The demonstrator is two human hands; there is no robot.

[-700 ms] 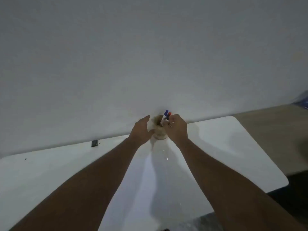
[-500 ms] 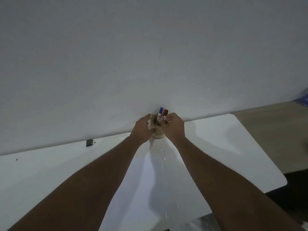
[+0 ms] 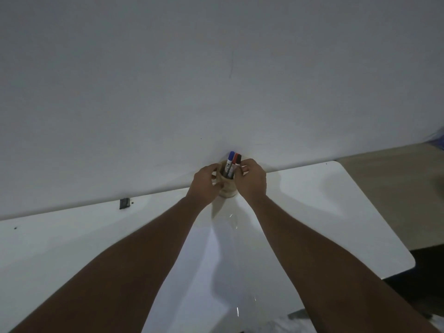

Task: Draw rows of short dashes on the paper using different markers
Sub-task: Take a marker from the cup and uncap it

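Note:
A beige cup (image 3: 227,188) stands at the back of the white table (image 3: 336,212), against the wall. Three markers stick up out of it: a blue-capped marker (image 3: 230,161), a red-capped marker (image 3: 235,162) and a black-capped marker (image 3: 239,160). My left hand (image 3: 204,182) is wrapped around the cup's left side. On the cup's right side, my right hand (image 3: 253,180) has its fingertips pinched at the black-capped marker. Between my forearms lies a pale glossy sheet (image 3: 223,260) with a few glints; its edges are hard to make out.
A plain grey-white wall (image 3: 216,80) rises right behind the cup. A small dark clip (image 3: 124,203) sits at the table's back edge on the left. The table's rounded right corner (image 3: 406,258) ends over a brown floor (image 3: 396,188).
Both hands stay at the cup. The markers sit lower in it, and a black cap now shows beside the blue and red ones. My left hand has closed onto the cup.

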